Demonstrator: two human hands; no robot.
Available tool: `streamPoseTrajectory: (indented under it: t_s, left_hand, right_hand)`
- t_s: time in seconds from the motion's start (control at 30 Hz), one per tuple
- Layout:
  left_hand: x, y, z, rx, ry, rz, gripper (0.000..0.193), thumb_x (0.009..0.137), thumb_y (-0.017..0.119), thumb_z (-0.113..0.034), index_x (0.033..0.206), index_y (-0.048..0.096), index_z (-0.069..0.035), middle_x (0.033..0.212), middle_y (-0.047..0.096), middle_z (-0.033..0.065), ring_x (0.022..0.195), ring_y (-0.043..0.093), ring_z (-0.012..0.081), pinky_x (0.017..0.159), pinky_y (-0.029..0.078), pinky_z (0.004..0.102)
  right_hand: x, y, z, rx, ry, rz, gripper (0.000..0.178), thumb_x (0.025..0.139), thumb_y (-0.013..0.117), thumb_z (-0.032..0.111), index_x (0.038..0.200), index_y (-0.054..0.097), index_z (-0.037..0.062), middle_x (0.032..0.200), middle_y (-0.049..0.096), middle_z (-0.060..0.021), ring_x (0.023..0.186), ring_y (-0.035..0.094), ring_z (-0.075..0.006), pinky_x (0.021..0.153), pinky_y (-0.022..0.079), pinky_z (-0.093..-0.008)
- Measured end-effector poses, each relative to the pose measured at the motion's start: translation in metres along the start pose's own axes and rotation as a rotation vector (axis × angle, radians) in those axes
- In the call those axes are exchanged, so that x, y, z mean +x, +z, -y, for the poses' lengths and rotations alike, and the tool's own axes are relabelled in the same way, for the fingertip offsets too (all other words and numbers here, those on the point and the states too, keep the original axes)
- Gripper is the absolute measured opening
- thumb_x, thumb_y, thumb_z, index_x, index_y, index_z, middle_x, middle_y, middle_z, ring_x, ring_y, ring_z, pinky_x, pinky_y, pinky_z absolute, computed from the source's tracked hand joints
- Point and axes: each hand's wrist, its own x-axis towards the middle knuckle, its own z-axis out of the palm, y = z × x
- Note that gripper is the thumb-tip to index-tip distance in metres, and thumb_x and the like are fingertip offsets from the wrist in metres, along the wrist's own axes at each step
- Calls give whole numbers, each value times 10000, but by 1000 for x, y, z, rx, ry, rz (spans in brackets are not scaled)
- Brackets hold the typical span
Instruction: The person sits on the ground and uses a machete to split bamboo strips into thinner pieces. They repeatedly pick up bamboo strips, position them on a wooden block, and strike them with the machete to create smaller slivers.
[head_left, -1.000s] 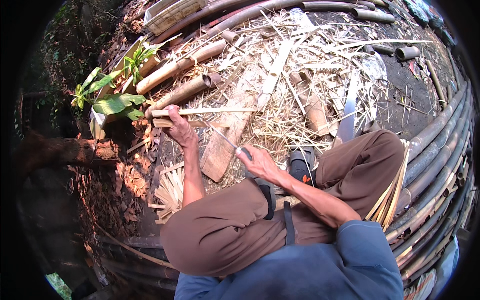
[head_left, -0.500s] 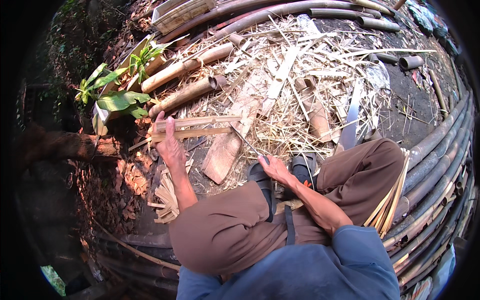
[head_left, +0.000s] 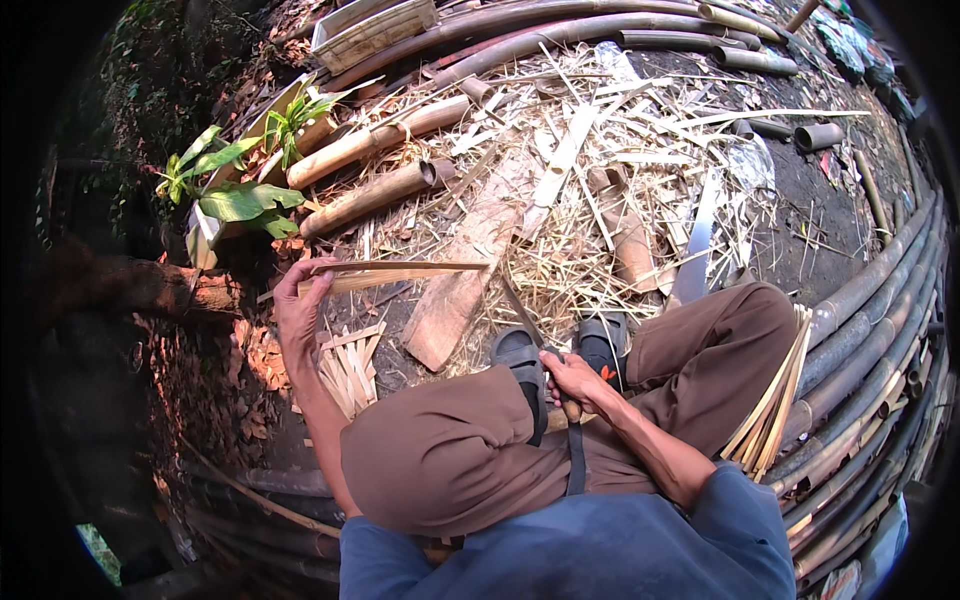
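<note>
Head view, left hand (head_left: 300, 305) outstretched pinching bamboo strips (head_left: 400, 273), right hand (head_left: 575, 380) gripping knife handle (head_left: 571, 408).

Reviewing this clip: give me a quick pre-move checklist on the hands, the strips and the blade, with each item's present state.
1. Left hand grips the bamboo strips at one end: ok.
2. Strips held off the ground, pointing right: ok.
3. Right hand closed on a knife handle by the sandals: ok.
4. Knife blade clear of the left hand: ok.
5. Blade clear of the feet: cannot tell, it runs close past the sandal.
6. Wooden board within reach in front: ok.
</note>
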Motion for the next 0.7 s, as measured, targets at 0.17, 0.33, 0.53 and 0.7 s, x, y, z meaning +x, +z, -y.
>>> streamPoseTrajectory:
  t_s: [0.17, 0.33, 0.53, 0.7]
  left_hand:
    - [10, -9, -64, 747, 479, 334, 198, 740, 710, -37, 937, 698, -52, 1111, 629, 95, 1031, 591, 244, 890, 454, 387]
    - [-2, 0, -74, 631, 322, 437, 216, 749, 644, 48, 951, 682, -18, 898, 615, 100, 847, 628, 239, 727, 491, 336]
    - [-29, 49, -2, -245, 108, 132, 358, 878, 565, 23, 1181, 415, -96, 1284, 545, 191, 1194, 543, 255, 984, 476, 407]
    - [-44, 118, 8, -383, 291, -515, 424, 936, 429, -3, 1323, 330, -147, 863, 489, 39, 813, 481, 149, 875, 413, 339]
  right_hand:
    - [2, -16, -5, -163, -118, -167, 470, 962, 551, 419, 1109, 519, -26, 654, 548, -57, 560, 567, -173, 506, 469, -340]
    - [-8, -8, 3, -617, -421, -319, 521, 943, 545, 477, 1028, 552, -38, 739, 639, -218, 721, 651, -398, 698, 484, -486]
    - [8, 12, 4, -749, -639, -293, 453, 961, 540, 461, 1034, 544, 14, 726, 614, -269, 729, 618, -479, 648, 459, -524]
    - [-5, 54, 28, -630, -741, -116, 381, 974, 531, 412, 1115, 515, 58, 691, 594, -283, 681, 605, -490, 597, 432, -544]
